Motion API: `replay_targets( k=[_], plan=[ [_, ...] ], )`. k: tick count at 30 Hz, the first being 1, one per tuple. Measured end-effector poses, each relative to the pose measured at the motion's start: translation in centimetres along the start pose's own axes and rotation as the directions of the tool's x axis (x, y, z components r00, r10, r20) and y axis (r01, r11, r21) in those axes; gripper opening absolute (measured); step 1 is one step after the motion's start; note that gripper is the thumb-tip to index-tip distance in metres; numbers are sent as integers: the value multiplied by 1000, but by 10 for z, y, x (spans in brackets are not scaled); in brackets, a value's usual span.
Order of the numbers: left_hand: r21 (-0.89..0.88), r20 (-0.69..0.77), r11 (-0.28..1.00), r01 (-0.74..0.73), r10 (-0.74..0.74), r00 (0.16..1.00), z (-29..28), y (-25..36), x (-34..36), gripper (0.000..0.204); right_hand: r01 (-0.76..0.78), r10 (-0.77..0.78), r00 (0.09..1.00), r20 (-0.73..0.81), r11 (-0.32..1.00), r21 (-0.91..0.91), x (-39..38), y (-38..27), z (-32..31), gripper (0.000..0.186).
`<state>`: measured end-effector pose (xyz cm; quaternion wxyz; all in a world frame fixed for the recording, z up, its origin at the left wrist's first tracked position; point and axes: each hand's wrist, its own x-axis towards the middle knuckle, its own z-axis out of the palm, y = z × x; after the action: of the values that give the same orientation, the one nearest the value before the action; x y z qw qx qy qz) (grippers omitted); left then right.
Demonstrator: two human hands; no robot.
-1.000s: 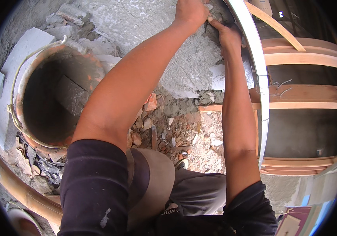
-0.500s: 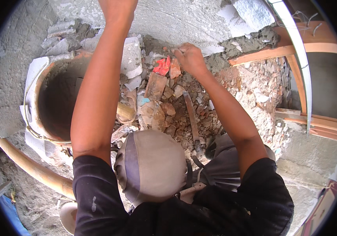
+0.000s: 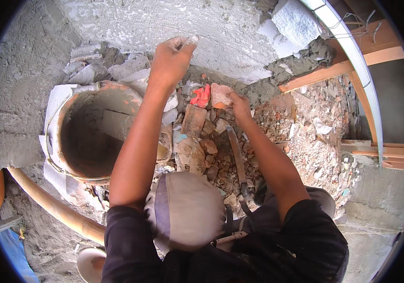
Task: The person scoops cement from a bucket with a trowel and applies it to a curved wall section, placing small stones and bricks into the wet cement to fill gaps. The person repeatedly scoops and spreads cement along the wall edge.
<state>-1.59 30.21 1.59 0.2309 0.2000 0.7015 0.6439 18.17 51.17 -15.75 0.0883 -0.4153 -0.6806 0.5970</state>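
Rubble (image 3: 317, 155) is spreading underfoot, with a bucket (image 3: 77, 115) standing to the left. Further out, the right hand (image 3: 239, 105) is closing thumb and fingers on the edge of a brick piece (image 3: 220, 95) beside a red scrap (image 3: 201, 96), seemingly picking it up, which is calling for a firm hold. Beyond, the left hand (image 3: 171, 61) is hovering against grey cement (image 3: 225, 28), fingertips drawn together, whether pinching anything I cannot tell.

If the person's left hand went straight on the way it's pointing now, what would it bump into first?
Probably the rough grey surface beyond the fingertips of the left hand; nothing else shows between them, though this single view leaves the depth unclear.
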Motion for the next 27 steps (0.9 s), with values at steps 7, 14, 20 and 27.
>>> replay_targets(
  k=[7,14,20,27],
  plan=[
    [-380,-77,925,24,-58,995,1,-28,-66,53,33,-271,905,328,813,581,-82,-148,41,43],
    [-584,-184,807,-93,-20,983,-49,-36,-151,39,320,-375,770,516,927,196,-121,-171,98,41],
    [179,-766,923,-340,348,541,-89,-44,-240,61,778,-315,606,731,425,-462,-167,-123,172,55],
    [429,-865,852,-301,484,136,-134,-66,-255,63,672,67,553,830,553,-493,-150,-119,221,51]
  ],
)
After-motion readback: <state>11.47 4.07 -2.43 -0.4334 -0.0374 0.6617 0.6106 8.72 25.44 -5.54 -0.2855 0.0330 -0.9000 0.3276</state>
